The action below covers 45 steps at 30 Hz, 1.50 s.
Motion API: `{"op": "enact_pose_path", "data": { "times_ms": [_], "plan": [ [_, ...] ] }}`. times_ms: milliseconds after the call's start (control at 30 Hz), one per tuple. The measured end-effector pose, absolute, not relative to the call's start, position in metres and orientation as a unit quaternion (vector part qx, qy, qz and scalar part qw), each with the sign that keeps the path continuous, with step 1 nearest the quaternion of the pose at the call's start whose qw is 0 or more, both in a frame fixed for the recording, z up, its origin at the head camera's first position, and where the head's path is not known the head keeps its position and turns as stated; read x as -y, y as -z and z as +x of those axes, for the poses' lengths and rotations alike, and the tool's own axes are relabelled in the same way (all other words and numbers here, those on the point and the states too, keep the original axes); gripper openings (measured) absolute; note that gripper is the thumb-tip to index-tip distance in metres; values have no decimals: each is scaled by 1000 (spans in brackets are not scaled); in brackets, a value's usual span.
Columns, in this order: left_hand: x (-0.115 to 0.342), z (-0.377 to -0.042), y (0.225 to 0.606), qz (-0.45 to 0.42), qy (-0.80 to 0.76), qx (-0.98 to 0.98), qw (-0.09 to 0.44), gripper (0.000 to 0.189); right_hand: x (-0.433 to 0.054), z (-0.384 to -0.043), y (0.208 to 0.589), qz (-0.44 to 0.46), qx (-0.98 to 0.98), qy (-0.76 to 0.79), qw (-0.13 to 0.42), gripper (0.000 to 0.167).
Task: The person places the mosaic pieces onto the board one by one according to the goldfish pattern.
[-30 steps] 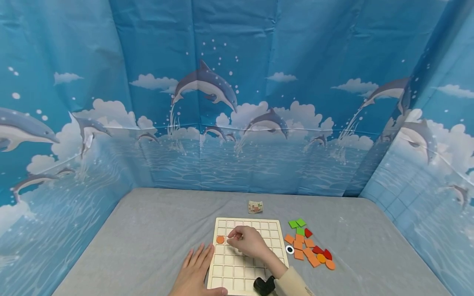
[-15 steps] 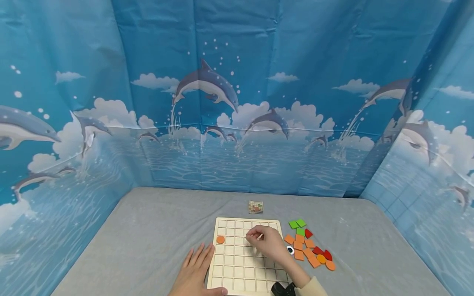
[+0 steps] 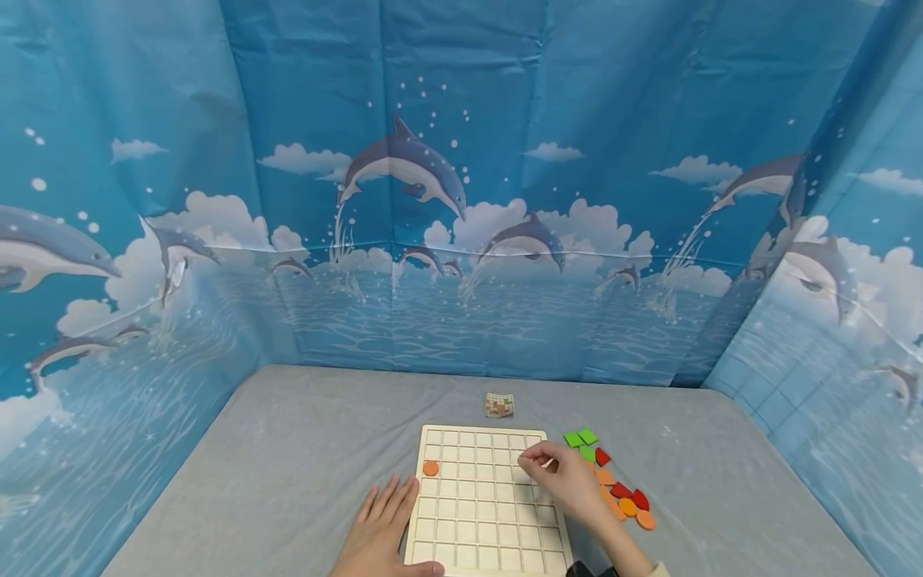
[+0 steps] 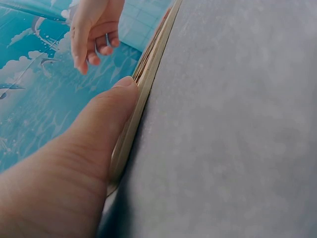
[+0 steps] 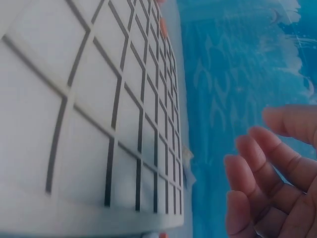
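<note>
A pale wooden grid board (image 3: 465, 510) lies on the grey cloth, with one orange disc (image 3: 430, 468) in a cell near its left edge. Fingers spread, my left hand (image 3: 382, 529) rests along the board's left side. Its thumb (image 4: 106, 111) lies on the board's near edge. My right hand (image 3: 568, 482) hovers over the board's right edge, fingers loosely bent. The right wrist view shows nothing between the thumb and fingers of this hand (image 5: 272, 181). Part of the pile of loose pieces is hidden behind it.
Right of the board lie green squares (image 3: 573, 439), orange squares (image 3: 604, 478), red pieces (image 3: 621, 490), an amber disc (image 3: 628, 506) and another orange disc (image 3: 645, 520). A small patterned card (image 3: 499, 405) lies beyond the board. A dolphin-print curtain (image 3: 461, 320) surrounds the table.
My right hand has moved right, from beside the orange disc across the board to its right edge, and now covers the black-and-white round piece. My left hand has stayed in place.
</note>
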<state>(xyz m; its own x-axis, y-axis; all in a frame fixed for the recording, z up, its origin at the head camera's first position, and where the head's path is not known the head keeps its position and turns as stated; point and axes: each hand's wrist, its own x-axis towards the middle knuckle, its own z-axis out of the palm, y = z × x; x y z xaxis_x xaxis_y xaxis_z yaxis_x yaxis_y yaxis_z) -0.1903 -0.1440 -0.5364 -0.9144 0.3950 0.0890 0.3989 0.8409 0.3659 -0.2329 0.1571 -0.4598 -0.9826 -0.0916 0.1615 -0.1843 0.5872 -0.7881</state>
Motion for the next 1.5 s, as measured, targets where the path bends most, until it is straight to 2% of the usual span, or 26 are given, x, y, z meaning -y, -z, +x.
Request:
{"op": "enact_pose_path", "data": {
  "times_ms": [300, 800, 1133, 1500],
  "plan": [
    [144, -190, 539, -211, 194, 958, 13, 109, -182, -224, 455, 23, 891, -448, 64, 6],
    [145, -191, 539, -209, 201, 957, 1, 108, -232, -213, 460, -50, 911, -408, 36, 30],
    [145, -190, 539, -211, 200, 957, 12, 107, -258, -210, 470, -56, 932, -355, 51, 28],
    [145, -191, 539, -211, 190, 959, 18, 109, -275, -207, 480, -98, 928, -359, 29, 29]
  ]
}}
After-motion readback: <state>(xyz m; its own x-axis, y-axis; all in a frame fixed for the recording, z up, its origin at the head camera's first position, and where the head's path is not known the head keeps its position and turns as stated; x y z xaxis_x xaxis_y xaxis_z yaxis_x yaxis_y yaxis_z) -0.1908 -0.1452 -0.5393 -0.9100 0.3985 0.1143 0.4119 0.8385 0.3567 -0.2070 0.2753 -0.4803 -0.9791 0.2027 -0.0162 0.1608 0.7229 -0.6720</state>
